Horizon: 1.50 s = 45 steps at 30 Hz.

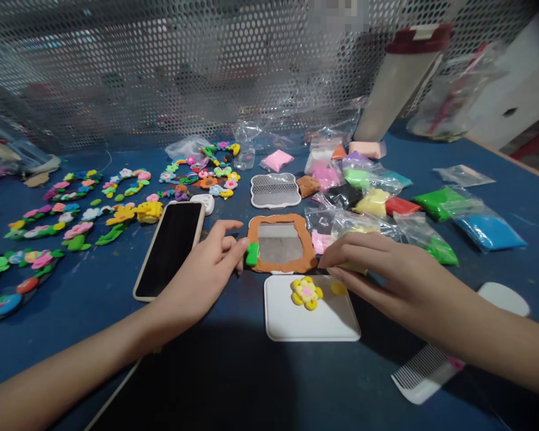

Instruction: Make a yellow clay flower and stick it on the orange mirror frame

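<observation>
1. The brown-framed mirror (278, 244) is lying between the hands.
2. Left hand (205, 270), fingers parted, is resting leftward; pressing could dent green clay (252, 255).
3. Right hand (386, 269) is hovering rightward, pinch unclear; dipping could squash the nearside flower (306, 292).

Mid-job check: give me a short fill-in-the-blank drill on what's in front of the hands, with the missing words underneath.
1. The small clay block at the brown frame's left edge is ____.
2. The yellow clay flower on the white panel has a ____ centre.
3. A dark-screened ____ lies beside the left hand.
4. The lid on the tall bottle is dark ____.

Missing words: green; pink; phone; red.
</observation>
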{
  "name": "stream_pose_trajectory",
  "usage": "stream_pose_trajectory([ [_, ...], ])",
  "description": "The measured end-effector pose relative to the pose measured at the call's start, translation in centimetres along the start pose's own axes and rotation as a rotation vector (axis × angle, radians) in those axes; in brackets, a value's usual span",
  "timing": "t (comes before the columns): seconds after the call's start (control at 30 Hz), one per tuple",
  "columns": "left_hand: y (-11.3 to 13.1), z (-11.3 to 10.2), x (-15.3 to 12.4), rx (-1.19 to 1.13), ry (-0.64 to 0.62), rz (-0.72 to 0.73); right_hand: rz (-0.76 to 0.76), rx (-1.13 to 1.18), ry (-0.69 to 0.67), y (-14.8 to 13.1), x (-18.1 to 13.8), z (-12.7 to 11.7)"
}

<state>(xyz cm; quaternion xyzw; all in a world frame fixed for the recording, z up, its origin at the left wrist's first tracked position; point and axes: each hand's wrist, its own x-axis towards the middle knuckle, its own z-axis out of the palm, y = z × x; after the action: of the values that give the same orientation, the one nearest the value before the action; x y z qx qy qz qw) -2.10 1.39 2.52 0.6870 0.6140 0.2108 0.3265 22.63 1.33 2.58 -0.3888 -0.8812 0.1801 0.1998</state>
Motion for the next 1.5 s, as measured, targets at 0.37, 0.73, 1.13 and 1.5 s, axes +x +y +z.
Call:
stream_pose_trajectory([
  [0.37,-0.7,0.3,-1.2,0.742,0.009,0.186,-0.029,-0.054,0.034,0.5,0.0,0.5],
  [0.73,-1.8,1.1,-0.7,0.78,0.04,0.251,-0.177,0.035,0.012,-0.1,3.4,2.0],
  [1.13,-1.9,0.9,0.0,0.628,0.035,0.219,-0.062,0.182,-0.134,-0.7,9.4,3.4],
  [1.5,-2.2,1.1,-0.2,0.588,0.042,0.321,-0.103,0.254,-0.176,-0.2,8.8,3.6],
])
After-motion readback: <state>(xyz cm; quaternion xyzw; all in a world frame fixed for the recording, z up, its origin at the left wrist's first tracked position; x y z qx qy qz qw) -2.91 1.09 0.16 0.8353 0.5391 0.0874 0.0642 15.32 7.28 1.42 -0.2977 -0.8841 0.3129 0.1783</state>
